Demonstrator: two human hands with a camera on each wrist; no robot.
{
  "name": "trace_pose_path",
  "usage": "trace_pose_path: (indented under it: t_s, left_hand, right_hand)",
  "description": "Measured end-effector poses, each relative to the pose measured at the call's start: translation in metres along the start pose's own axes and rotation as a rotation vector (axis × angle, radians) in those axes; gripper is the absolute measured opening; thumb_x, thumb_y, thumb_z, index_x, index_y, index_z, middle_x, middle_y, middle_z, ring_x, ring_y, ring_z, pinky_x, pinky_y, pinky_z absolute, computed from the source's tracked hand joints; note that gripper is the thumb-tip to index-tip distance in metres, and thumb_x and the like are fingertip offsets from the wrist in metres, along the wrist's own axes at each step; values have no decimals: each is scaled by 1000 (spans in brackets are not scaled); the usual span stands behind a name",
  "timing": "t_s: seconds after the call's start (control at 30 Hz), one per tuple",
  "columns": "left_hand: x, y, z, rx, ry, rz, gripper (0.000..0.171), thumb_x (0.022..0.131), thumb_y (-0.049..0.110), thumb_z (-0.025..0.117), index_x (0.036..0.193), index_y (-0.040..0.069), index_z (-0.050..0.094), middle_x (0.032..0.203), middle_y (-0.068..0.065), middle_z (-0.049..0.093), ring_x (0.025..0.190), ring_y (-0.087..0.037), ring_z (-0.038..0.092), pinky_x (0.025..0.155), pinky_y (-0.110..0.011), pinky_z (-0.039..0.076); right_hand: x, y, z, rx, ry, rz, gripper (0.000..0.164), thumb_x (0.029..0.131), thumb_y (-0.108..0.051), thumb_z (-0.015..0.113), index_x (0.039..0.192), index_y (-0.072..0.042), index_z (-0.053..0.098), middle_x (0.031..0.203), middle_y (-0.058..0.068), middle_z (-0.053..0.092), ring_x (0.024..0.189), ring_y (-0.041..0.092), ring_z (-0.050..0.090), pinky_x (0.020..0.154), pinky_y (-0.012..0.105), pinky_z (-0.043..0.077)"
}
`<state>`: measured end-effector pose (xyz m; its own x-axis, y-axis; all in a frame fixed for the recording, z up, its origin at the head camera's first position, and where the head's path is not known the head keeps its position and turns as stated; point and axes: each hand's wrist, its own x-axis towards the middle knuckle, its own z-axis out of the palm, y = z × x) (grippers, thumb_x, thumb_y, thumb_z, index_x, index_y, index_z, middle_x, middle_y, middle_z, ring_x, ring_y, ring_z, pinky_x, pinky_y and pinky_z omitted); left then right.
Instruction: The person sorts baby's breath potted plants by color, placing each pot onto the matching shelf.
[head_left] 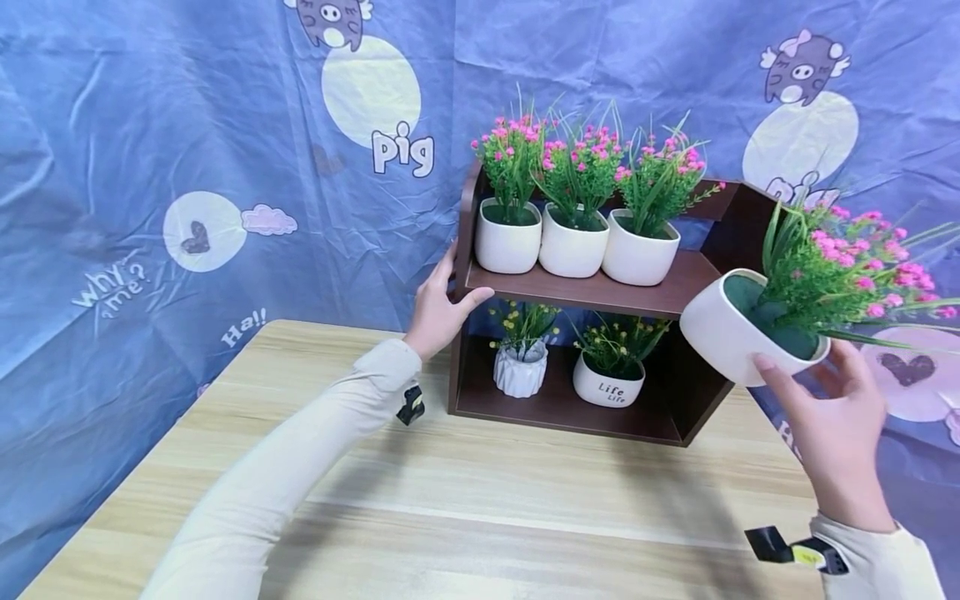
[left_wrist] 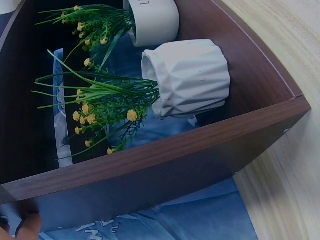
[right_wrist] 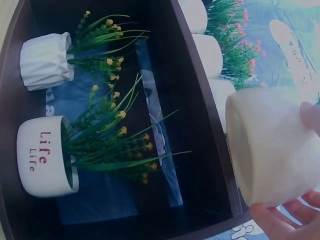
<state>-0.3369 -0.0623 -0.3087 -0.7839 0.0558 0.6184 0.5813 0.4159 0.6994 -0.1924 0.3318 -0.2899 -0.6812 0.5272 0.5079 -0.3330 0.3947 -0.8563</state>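
Note:
My right hand (head_left: 843, 429) grips a white flower pot (head_left: 723, 337) with pink artificial flowers, thumb on one side and fingers on the other. The pot is tilted, its flowers leaning right, at the right end of the dark brown two-tier shelf (head_left: 577, 290). In the right wrist view the pot (right_wrist: 280, 147) shows its base and side. My left hand (head_left: 437, 317) holds the shelf's left side panel, thumb over the front edge; its other fingers are partly hidden. Several similar pots with pink flowers, such as the middle one (head_left: 573, 242), stand upright on the upper tier.
On the lower tier stand a ribbed white pot (head_left: 521, 371) and a white "Life" pot (head_left: 609, 383), both with yellow flowers. The shelf stands on a light wooden table (head_left: 465, 500). Behind hangs a blue cloth (head_left: 225, 108) with printed pigs and words.

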Motion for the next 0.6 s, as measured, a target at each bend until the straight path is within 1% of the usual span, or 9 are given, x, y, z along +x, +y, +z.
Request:
trace_pose_path:
  t_s: [0.07, 0.13, 0.3, 0.4, 0.6]
  left_hand:
    - [0, 1, 0, -1, -4, -2, 87, 87, 37, 70, 154, 14, 21, 155, -7, 31, 137, -23, 37, 108, -39, 36]
    - [-1, 2, -1, -1, -7, -4, 87, 87, 37, 70, 154, 15, 21, 155, -7, 31, 137, -23, 38, 108, -39, 36]
    - [-1, 3, 0, 3, -10, -3, 87, 86, 37, 70, 154, 12, 22, 154, -8, 32, 136, -24, 39, 107, -40, 37]
    - [-1, 3, 0, -2, -7, -1, 87, 86, 36, 71, 154, 11, 22, 154, -8, 32, 136, -23, 39, 107, -39, 37]
    - [-2, 3, -1, -15, -7, 1, 86, 87, 34, 71, 154, 12, 22, 154, -7, 32, 137, -23, 38, 107, -40, 37]
  right_hand:
    - [3, 0, 5, 7, 19, -10, 53, 75, 0, 78, 124, -13, 64, 117, -3, 59, 99, 8, 60, 71, 6, 46]
    - [5, 0, 9, -10, 35, -42, 54, 74, -1, 79, 125, -13, 63, 118, -4, 58, 99, 7, 60, 71, 6, 47]
    - [7, 1, 19, -83, 92, -89, 56, 74, -8, 81, 125, -19, 62, 118, -6, 58, 99, 5, 60, 73, 6, 47]
    - [8, 1, 23, -114, 134, -95, 58, 73, -12, 83, 125, -21, 60, 118, -7, 57, 101, 5, 60, 75, 8, 48]
    - [9, 0, 34, -134, 205, -99, 63, 72, -19, 84, 128, -20, 55, 120, -8, 54, 105, 7, 58, 85, 14, 49]
